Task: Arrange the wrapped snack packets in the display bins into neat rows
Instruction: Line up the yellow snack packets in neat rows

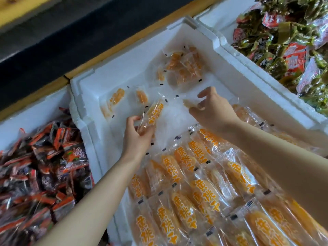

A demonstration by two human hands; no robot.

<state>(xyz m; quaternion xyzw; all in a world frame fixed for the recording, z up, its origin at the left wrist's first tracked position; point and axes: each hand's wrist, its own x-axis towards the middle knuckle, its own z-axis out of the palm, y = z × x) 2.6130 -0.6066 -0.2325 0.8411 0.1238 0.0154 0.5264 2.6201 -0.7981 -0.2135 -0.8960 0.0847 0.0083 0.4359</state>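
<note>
Your left hand (137,134) grips a clear packet with orange lettering (154,112) by its near end. Fingers and thumb are curled round it, and the packet tilts up off the floor of the white foam bin (221,43). Your right hand (213,110) reaches in from the right with fingers bent, thumb and fingertips pinching the end of a pale packet (188,103). It's blurry there, so the wrapper's edges are hard to make out. Both hands are over the bare middle of the bin, near each other but apart.

Near half of the bin: rows of packets (195,192) laid side by side, overlapping, lettering up. Far right corner: a loose cluster of packets (184,68), jumbled. Far left: a few single packets (116,99) lying flat, apart from each other.

The left neighbouring bin (35,110) holds a heap of dark red-and-orange packets (44,166). The right neighbouring bin (221,13) holds a pile of green-and-red packets (284,41). A wooden edge (142,35) runs behind the bins.
</note>
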